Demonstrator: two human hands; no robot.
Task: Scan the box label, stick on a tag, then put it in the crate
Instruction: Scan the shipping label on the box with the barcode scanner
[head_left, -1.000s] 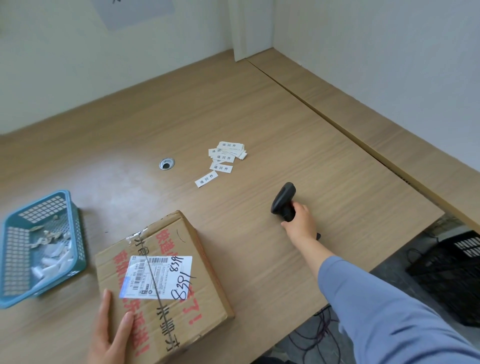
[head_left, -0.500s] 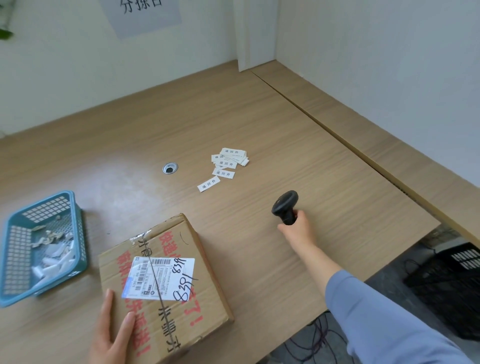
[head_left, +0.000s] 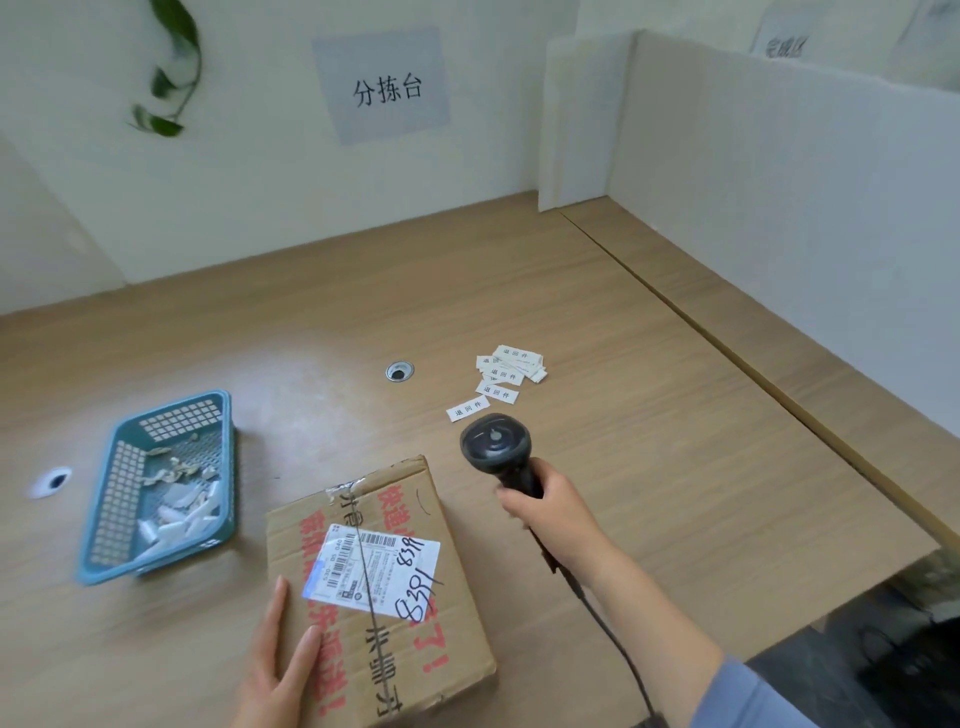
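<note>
A flat cardboard box (head_left: 415, 649) with red print lies at the table's near edge. A white shipping label (head_left: 371, 569) with black handwriting is stuck on its top. My left hand (head_left: 278, 670) rests flat on the box's near left corner, fingers straight. My right hand (head_left: 553, 514) grips the handle of a black barcode scanner (head_left: 496, 449), held in the air just right of the box's far corner; its cable trails down past my wrist. Several small white tags (head_left: 506, 371) lie loose on the table beyond the scanner.
A teal plastic basket (head_left: 122, 499) holding paper scraps stands left of the box. Two cable holes (head_left: 399, 371) sit in the wooden table (head_left: 675, 441). White partition walls close the back and right. A dark crate (head_left: 914, 660) shows below the table's right edge.
My right hand has lifted the scanner off the table and carried it left toward the box. My head has tilted up, showing more wall. The left hand stays on the box.
</note>
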